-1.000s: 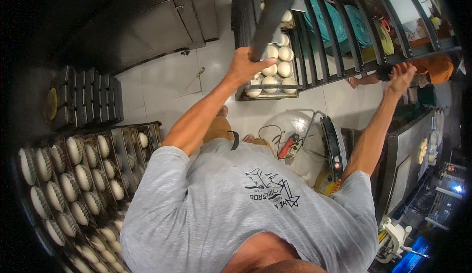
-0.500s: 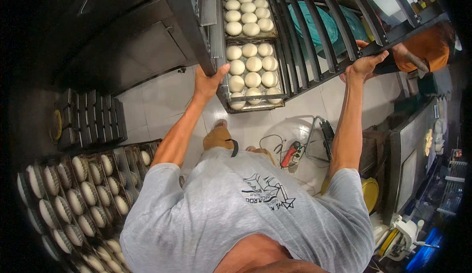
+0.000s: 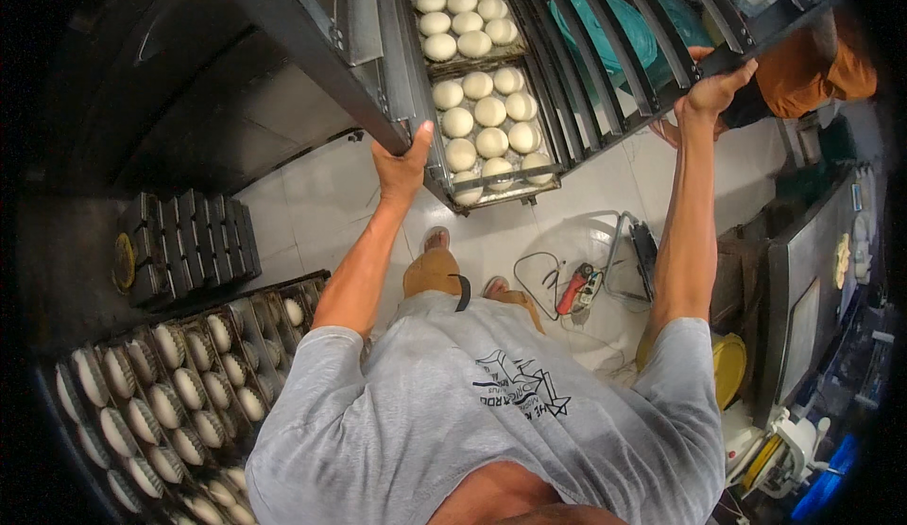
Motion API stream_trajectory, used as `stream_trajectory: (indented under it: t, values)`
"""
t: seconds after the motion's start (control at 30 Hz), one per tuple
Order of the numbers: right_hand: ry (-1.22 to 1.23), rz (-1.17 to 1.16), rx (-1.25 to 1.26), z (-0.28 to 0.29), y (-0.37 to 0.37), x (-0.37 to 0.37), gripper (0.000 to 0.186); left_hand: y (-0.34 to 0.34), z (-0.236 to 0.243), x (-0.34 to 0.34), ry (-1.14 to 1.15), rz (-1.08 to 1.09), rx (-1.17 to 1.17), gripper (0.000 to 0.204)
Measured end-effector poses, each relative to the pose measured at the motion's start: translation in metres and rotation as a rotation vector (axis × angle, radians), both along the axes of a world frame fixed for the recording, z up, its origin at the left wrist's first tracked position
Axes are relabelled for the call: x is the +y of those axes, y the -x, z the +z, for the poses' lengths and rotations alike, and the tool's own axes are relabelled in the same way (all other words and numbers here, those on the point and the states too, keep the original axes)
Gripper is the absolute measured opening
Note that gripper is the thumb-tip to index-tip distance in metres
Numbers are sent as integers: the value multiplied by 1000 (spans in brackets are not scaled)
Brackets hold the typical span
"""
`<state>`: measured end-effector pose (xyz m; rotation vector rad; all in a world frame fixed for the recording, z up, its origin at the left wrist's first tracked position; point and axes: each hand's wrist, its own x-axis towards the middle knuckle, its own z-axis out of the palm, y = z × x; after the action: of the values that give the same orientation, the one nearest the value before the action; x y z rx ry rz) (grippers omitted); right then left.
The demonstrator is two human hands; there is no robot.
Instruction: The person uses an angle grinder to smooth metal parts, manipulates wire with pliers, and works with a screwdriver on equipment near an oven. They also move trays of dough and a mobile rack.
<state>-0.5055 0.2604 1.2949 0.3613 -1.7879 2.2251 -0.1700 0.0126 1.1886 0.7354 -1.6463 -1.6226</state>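
Observation:
A tall dark metal tray rack (image 3: 645, 29) stands in front of me, its slanted slats running down the right side. My left hand (image 3: 402, 168) is closed round its near left post, thumb up and fingers mostly hidden. On the right, my other arm reaches out and my right hand (image 3: 715, 95) grips the rack's outer rail, some fingers behind it. Low inside the rack sit two trays, a near tray (image 3: 510, 194) and a far tray (image 3: 477, 64). Both carry rows of round pale dough balls (image 3: 490, 111).
More dough in fluted moulds (image 3: 189, 388) fills a tray at lower left, near stacked dark tins (image 3: 189, 246). A red-handled tool (image 3: 574, 291) with a cord and a metal frame (image 3: 621, 256) lie on the tiled floor (image 3: 321, 213). Another person's orange clothing (image 3: 817, 67) shows at right.
The rack has turned slightly, its left post shifting left and the near end of its trays swinging right. Both hands keep their hold on it.

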Motion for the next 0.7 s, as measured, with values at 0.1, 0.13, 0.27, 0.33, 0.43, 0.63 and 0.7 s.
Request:
stream_trajectory:
  t: [0.1,0.13,0.27,0.33,0.43,0.63,0.7]
  values:
    - [58,47,-21,-2,8,-4,74,10,-6,-3,-13,-10,6,33]
    - [76,70,-14,-6,13,-5,73,15,-8,-6,-5,-10,16,33]
    - [-77,164,52,-5,20,-5,84,27,-9,-11,-41,-14,39,32]
    - [-56,292,12,-3,20,-15,91,27,-5,-30,-72,-43,20,30]
    - [-78,294,29,-11,20,-15,97,27,-17,-41,-38,-54,-2,31]
    - [-4,450,87,-11,20,-30,75,40,-14,-59,-48,-7,28,24]
    - [-19,328,111,8,6,-58,72,47,-19,-82,-25,2,53,22]
